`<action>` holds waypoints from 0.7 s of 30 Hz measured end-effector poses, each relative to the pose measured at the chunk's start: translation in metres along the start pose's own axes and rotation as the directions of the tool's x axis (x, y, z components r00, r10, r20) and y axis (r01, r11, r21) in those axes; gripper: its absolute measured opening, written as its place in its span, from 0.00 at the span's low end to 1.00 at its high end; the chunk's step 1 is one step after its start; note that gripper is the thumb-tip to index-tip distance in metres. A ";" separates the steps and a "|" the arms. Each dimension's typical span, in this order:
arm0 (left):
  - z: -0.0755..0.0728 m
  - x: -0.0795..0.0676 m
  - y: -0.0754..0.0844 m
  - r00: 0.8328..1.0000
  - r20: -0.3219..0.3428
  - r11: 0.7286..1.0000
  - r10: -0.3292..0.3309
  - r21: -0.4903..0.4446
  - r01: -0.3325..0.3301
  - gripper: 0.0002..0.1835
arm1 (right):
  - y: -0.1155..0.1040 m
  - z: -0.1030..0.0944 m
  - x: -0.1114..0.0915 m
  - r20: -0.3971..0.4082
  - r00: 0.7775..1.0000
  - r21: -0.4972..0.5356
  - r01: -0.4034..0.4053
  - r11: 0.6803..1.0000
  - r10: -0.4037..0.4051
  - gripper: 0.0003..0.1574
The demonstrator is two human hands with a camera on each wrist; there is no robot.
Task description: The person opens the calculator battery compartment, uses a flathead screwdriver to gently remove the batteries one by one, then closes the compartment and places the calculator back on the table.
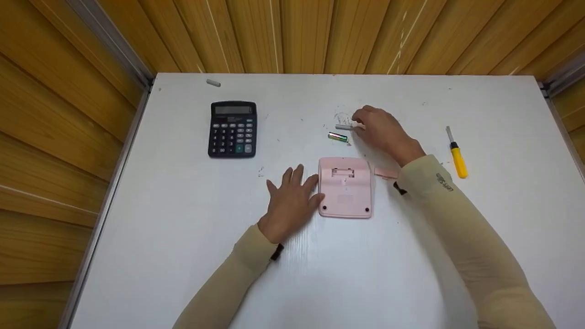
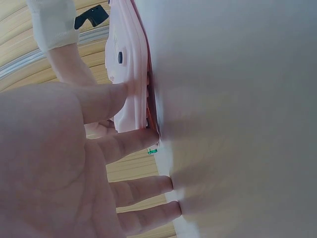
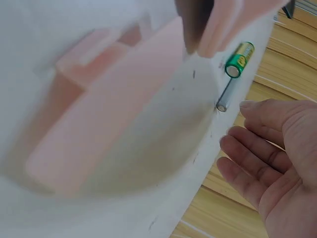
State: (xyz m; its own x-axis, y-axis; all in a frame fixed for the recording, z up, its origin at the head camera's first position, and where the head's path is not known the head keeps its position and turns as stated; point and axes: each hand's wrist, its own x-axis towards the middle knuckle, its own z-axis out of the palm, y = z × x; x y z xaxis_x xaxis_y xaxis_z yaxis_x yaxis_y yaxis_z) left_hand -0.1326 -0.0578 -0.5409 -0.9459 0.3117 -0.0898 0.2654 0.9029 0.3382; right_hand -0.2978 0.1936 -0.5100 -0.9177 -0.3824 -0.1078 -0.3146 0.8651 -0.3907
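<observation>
A pink calculator lies face down, its battery compartment uncovered. Against its left edge, my left hand rests thumb and index finger, with the other fingers spread on the table. My right hand hovers beyond the calculator, fingers loosely bent. Close to its thumb is a slim grey cylinder, whose kind I cannot tell; the right wrist view shows a small gap between them. Beside the cylinder lies a green battery. The pink battery cover sits right of the calculator, partly hidden by the right sleeve in the head view.
A black calculator lies face up at the left. Behind it is another small grey cylinder. A yellow-handled screwdriver is at the right. Dark crumbs are scattered on the white table, and wood-patterned panels rise around it.
</observation>
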 end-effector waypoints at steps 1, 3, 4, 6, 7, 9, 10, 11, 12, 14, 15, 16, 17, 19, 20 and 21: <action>0.000 0.000 0.000 1.000 0.000 1.000 -0.001 -0.005 0.001 0.29 | 0.002 -0.001 -0.003 -0.002 1.000 0.002 -0.003 1.000 0.003 0.21; 0.000 0.000 0.000 1.000 0.002 1.000 -0.004 -0.010 0.004 0.29 | 0.005 -0.004 -0.010 -0.012 1.000 0.009 -0.016 1.000 0.017 0.21; 0.000 0.000 0.000 1.000 0.002 1.000 -0.005 -0.009 0.005 0.29 | 0.007 -0.004 -0.013 -0.022 1.000 0.015 -0.022 1.000 0.022 0.21; 0.000 0.000 0.000 1.000 0.003 1.000 -0.009 -0.007 0.009 0.29 | 0.009 -0.005 -0.020 -0.044 0.999 0.027 -0.026 0.999 0.027 0.21; 0.000 0.000 0.000 1.000 0.004 1.000 -0.011 -0.007 0.011 0.29 | 0.010 -0.005 -0.024 -0.054 0.998 0.031 -0.026 0.999 0.028 0.21; 0.001 0.000 0.000 1.000 0.004 1.000 -0.014 -0.004 0.014 0.29 | 0.012 -0.005 -0.031 -0.063 0.998 0.043 -0.026 0.999 0.029 0.21; 0.001 0.000 0.000 1.000 0.004 1.000 -0.015 -0.005 0.015 0.29 | 0.012 -0.005 -0.035 -0.061 0.998 0.045 -0.026 0.999 0.029 0.21; 0.001 0.000 0.000 1.000 0.003 1.000 -0.015 -0.008 0.015 0.29 | 0.012 -0.005 -0.038 -0.055 0.998 0.045 -0.028 0.999 0.030 0.21; 0.001 0.000 0.000 1.000 0.002 1.000 -0.014 -0.009 0.014 0.29 | 0.012 -0.005 -0.042 -0.046 0.998 0.044 -0.032 0.999 0.034 0.21; 0.001 0.000 0.000 1.000 0.004 1.000 -0.014 -0.010 0.014 0.29 | 0.011 -0.003 -0.050 -0.030 0.999 0.039 -0.035 0.999 0.036 0.20; 0.001 0.000 0.000 1.000 0.004 1.000 -0.014 -0.012 0.014 0.29 | 0.011 -0.003 -0.054 -0.023 0.999 0.034 -0.035 0.999 0.036 0.20; 0.000 0.000 0.000 1.000 0.004 1.000 -0.013 -0.012 0.013 0.29 | 0.011 -0.002 -0.058 -0.016 0.999 0.031 -0.035 0.999 0.035 0.20; 0.000 0.000 0.001 1.000 0.006 1.000 -0.012 -0.010 0.013 0.29 | 0.012 0.000 -0.062 -0.011 0.999 0.029 -0.034 0.999 0.034 0.20; 0.000 0.000 0.001 1.000 0.008 1.000 -0.012 -0.008 0.012 0.29 | 0.012 0.002 -0.069 -0.002 1.000 0.025 -0.026 0.999 0.026 0.19; 0.000 0.000 0.000 1.000 0.009 1.000 -0.011 -0.010 0.011 0.29 | 0.011 0.002 -0.072 -0.001 1.000 0.021 -0.018 1.000 0.018 0.19; 0.000 0.000 0.000 1.000 0.011 1.000 -0.010 -0.011 0.011 0.29 | 0.012 0.003 -0.076 -0.003 1.000 0.017 -0.002 1.000 0.002 0.18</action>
State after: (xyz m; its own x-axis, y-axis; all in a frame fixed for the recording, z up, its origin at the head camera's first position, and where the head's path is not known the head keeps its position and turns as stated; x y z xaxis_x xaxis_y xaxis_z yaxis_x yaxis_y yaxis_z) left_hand -0.1327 -0.0577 -0.5409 -0.9466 0.3054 -0.1034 0.2533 0.9028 0.3475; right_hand -0.2314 0.2315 -0.5095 -0.9192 -0.3793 -0.1059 -0.3082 0.8603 -0.4061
